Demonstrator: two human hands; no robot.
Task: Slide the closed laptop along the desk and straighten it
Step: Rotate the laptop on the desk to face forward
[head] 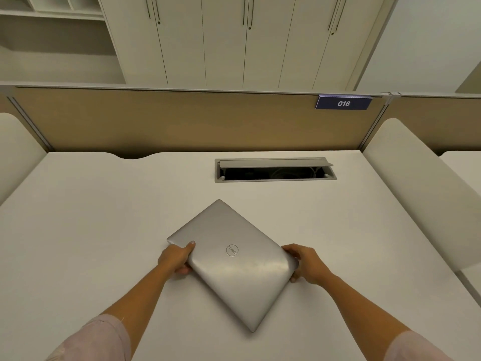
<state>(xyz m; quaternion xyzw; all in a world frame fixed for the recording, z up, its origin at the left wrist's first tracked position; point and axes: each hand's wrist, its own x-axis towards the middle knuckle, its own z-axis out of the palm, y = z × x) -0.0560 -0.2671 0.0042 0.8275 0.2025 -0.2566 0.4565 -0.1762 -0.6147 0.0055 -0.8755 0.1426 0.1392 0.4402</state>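
A closed silver laptop [234, 261] lies on the white desk [91, 230], turned about 45 degrees so one corner points toward me and another toward the far side. A round logo sits near the middle of its lid. My left hand [175, 257] grips its left edge near the left corner, thumb on the lid and fingers under the edge. My right hand [305, 263] holds the right corner, fingers curled around the edge.
An open cable hatch [274, 170] is set into the desk beyond the laptop. A tan partition [182, 121] with a blue "016" sign [343, 102] closes the far side. White side dividers [416, 183] flank the desk. Cabinets stand behind.
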